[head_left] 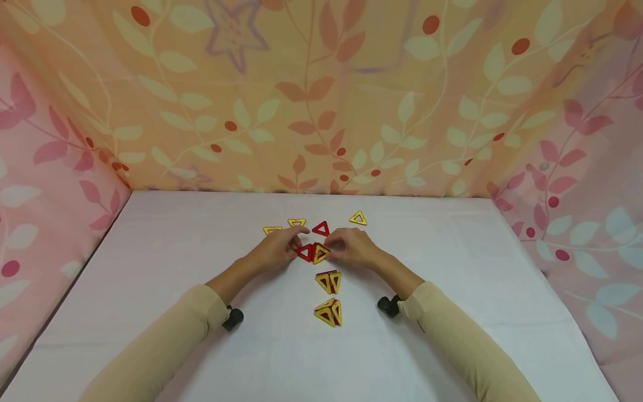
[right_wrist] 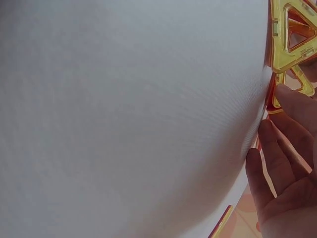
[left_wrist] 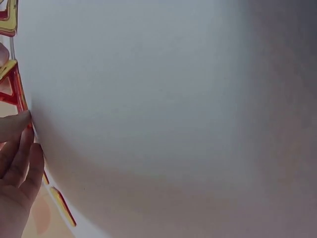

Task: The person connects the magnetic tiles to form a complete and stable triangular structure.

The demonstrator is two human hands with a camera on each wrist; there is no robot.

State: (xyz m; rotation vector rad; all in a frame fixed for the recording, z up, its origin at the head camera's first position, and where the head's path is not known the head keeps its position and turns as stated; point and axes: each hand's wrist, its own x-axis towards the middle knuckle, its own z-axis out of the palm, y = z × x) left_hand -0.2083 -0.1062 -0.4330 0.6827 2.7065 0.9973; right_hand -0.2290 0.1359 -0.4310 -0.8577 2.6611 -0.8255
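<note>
At the middle of the table, in the head view, my left hand (head_left: 273,250) pinches the outer corner of a red triangular magnetic tile (head_left: 304,253). My right hand (head_left: 354,247) grips a yellow triangular magnetic tile (head_left: 320,254) by its right side, with red showing behind it. The two tiles meet edge to edge between my hands. In the left wrist view, the thumb and fingers of the left hand (left_wrist: 20,158) close on the tile's edge. The right wrist view shows the right hand (right_wrist: 292,163) with its thumb against yellow tile edging.
Two small pyramids of yellow and red tiles, a nearer one (head_left: 329,312) and a farther one (head_left: 329,282), stand in front of my hands. Beyond them lie a loose red tile (head_left: 321,228), a yellow tile (head_left: 358,218) and two more yellow tiles (head_left: 297,222) at left. Patterned cloth (head_left: 311,111) hangs behind.
</note>
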